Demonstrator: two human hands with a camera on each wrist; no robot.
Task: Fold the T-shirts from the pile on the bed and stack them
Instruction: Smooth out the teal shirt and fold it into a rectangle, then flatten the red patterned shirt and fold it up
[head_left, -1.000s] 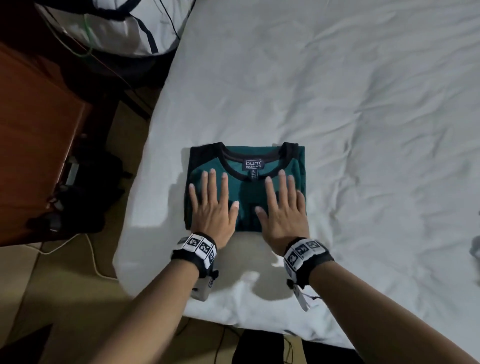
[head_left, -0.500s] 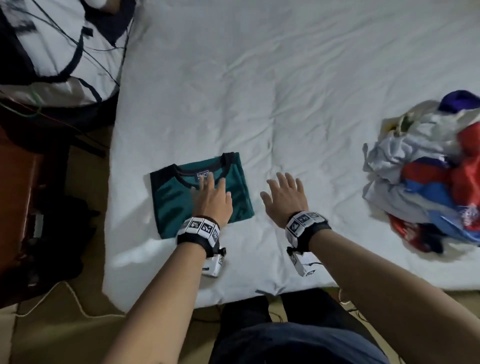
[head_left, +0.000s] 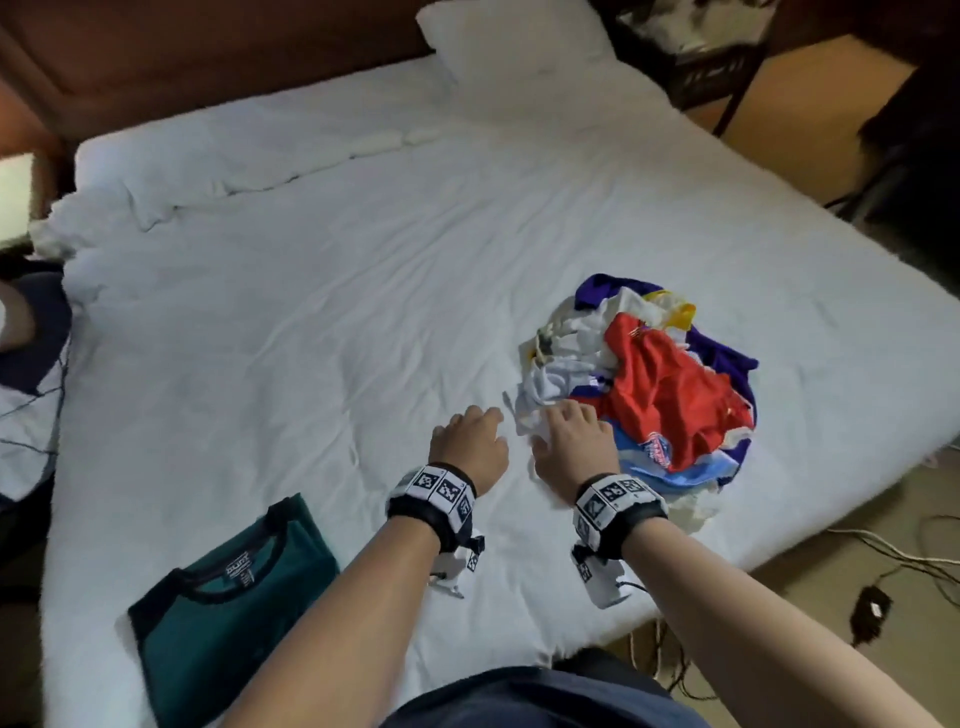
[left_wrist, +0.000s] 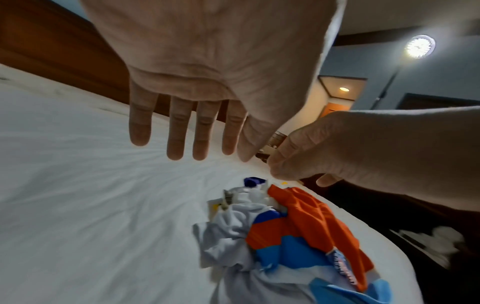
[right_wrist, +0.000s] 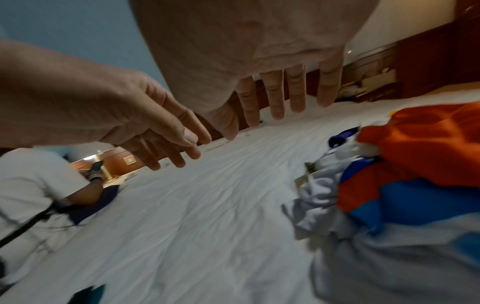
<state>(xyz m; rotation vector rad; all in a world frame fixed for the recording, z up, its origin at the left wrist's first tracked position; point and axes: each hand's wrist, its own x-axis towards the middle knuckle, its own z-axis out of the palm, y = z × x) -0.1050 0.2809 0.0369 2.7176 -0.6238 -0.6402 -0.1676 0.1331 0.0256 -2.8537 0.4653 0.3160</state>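
In the head view, the folded green T-shirt (head_left: 228, 618) lies at the near left corner of the bed (head_left: 311, 291), and the pile of T-shirts (head_left: 649, 384) is at the right. The left hand (head_left: 470, 441) is beside the pile, the right hand (head_left: 574, 441) at its near edge. In both wrist views, the fingers (left_wrist: 176, 131) hang loose and hold nothing.
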